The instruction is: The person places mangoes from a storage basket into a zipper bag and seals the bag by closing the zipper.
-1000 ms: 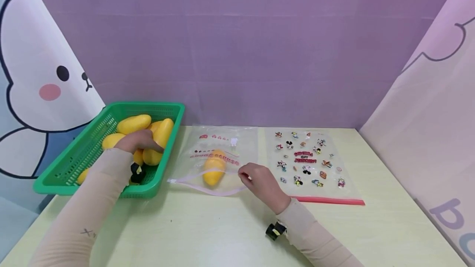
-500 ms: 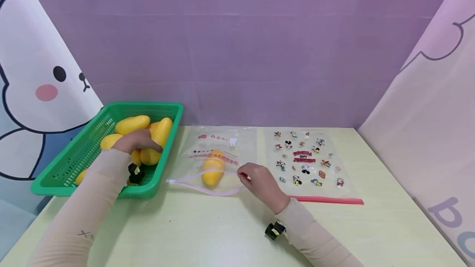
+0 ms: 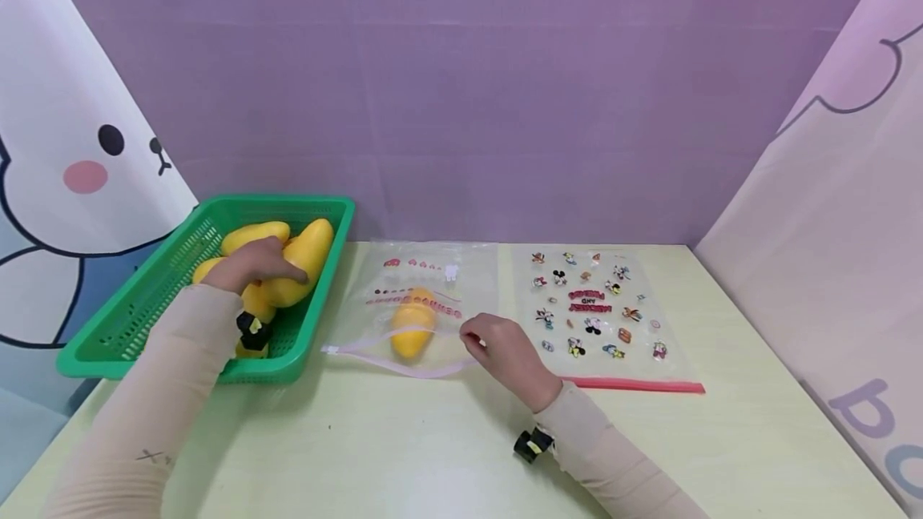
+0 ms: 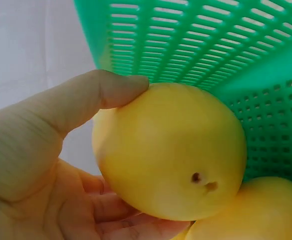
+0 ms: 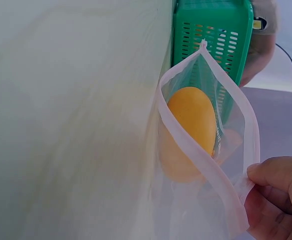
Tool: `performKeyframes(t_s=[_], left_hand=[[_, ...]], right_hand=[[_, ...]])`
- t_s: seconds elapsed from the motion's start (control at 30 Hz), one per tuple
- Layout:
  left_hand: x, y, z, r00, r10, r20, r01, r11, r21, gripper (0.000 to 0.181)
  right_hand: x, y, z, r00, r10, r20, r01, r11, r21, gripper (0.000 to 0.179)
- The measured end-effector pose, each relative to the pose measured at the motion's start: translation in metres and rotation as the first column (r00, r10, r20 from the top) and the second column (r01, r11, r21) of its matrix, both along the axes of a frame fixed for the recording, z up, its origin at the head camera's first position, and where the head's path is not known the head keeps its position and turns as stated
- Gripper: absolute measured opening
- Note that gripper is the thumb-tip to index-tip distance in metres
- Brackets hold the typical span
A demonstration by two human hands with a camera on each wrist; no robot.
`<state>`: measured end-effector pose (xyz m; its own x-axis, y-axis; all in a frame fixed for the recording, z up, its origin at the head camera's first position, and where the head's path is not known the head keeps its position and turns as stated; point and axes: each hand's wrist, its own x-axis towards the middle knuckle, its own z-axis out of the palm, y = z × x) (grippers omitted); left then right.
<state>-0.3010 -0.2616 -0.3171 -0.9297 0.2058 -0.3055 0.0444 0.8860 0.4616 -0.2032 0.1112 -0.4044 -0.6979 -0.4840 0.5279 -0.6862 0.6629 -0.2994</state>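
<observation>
My left hand (image 3: pixel 252 263) reaches into the green basket (image 3: pixel 328 295) and grips a yellow mango (image 4: pixel 170 155), thumb on top and fingers beneath it. Other mangoes (image 3: pixel 255 235) lie around it in the basket. With thumb and fingers, my right hand (image 3: pixel 505 355) pinches the upper edge of the pale zip strip of a clear zip bag (image 5: pixel 253 135). The bag's mouth stands open toward me. Inside the bag rests one mango (image 3: pixel 413 323), seen through the printed plastic.
A second clear zip bag (image 3: pixel 591 319) with cartoon prints and a red zip strip lies flat at the right. Both bags and the basket are on a pale wooden table (image 3: pixel 404 455). A purple cloth wall (image 3: pixel 461 94) rises behind the table.
My left hand has lifted the mango slightly and shifted a little to the left with it. My right hand keeps its hold on the bag's edge.
</observation>
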Motion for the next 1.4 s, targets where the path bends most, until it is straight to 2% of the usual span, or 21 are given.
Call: performKeyframes(t_s=[0.27, 0.43, 0.9, 1.17, 1.4], left_hand=[[0.005, -0.004, 0.007, 0.996, 0.020, -0.092, -0.020, 1.000, -0.002, 0.058], [0.005, -0.007, 0.012, 0.989, 0.015, -0.146, -0.019, 1.000, -0.022, 0.061], [0.010, -0.004, 0.020, 0.985, 0.027, -0.172, -0.028, 1.000, -0.003, 0.085], [0.019, 0.008, 0.031, 0.978, 0.011, -0.208, -0.015, 1.000, -0.020, 0.084], [0.022, 0.014, 0.033, 0.969, -0.001, -0.248, -0.009, 0.999, -0.039, 0.082]], right_hand=[[-0.001, 0.000, 0.000, 1.000, 0.001, 0.000, -0.001, 1.000, -0.001, 0.008], [-0.002, 0.000, 0.000, 1.000, 0.002, 0.004, -0.002, 1.000, -0.002, 0.009], [0.000, 0.000, 0.000, 1.000, -0.006, 0.014, 0.006, 1.000, 0.000, 0.007], [0.000, 0.000, 0.000, 1.000, 0.002, 0.007, -0.002, 1.000, -0.007, 0.008], [-0.001, 0.000, -0.001, 1.000, -0.005, 0.013, 0.006, 1.000, -0.006, 0.008]])
